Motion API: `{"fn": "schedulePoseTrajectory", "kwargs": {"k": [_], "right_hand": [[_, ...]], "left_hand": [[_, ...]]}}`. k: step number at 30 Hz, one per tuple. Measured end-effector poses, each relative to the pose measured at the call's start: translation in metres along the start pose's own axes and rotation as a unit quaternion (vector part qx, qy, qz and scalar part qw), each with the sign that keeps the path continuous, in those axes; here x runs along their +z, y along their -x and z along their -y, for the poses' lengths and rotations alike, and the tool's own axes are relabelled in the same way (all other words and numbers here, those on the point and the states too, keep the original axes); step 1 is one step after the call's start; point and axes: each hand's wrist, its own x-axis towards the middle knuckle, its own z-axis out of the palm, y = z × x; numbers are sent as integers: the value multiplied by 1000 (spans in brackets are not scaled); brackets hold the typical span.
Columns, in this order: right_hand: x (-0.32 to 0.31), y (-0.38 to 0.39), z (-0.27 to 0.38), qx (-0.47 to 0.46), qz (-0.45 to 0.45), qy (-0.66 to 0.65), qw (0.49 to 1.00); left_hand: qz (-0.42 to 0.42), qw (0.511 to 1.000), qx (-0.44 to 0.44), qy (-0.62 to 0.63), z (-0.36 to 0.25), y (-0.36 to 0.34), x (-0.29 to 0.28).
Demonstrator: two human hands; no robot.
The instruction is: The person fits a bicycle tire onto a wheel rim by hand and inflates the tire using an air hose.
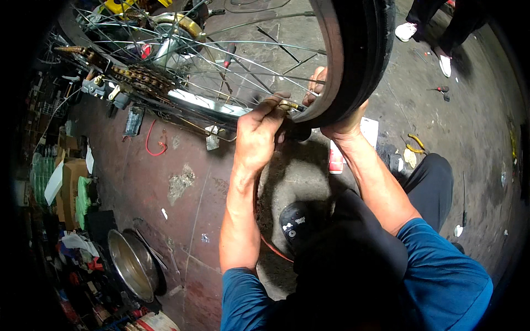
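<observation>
A bicycle wheel with a black tyre point(361, 60) and thin metal spokes point(248, 71) fills the top middle. My left hand point(260, 126) is closed at the inner side of the rim, its thumb and fingertips pinching a small brass-coloured piece point(294, 105) that may be the valve stem. From the other side, my right hand point(345, 121) wraps round the tyre and rim, with its fingertips showing between the spokes. The palm is hidden behind the tyre. A rusty chain and sprocket point(141, 80) are at the wheel's left.
A metal bowl point(132, 265) stands on the floor at lower left, near boxes and clutter. Screwdrivers point(441, 89) and a yellow curved piece point(415, 144) lie at right. A red-and-white box point(335, 157) lies below my right wrist. Another person's white shoes point(406, 31) show at upper right.
</observation>
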Motion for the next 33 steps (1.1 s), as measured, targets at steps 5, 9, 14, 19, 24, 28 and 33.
{"fn": "schedulePoseTrajectory", "kwargs": {"k": [5,9,14,19,24,28,33], "right_hand": [[-5,-5,-5,-38,-9,75,996],[-9,-5,-2,-96,19,121,988],[-1,-4,3,-56,16,-12,998],[-3,-5,3,-69,22,48,996],[-4,-4,3,-70,21,75,995],[-6,-4,1,-76,14,75,994],[-5,-4,2,-65,12,52,996]], "left_hand": [[0,1000,-14,4,-2,-8,-5],[36,999,-19,1,-5,-11,-8],[48,998,-39,23,-3,-12,-9],[46,995,-69,63,-6,-14,-7],[55,993,-75,66,-8,-16,-11],[67,993,-74,56,-8,-18,-13],[90,991,-92,42,-13,-24,-17]]}}
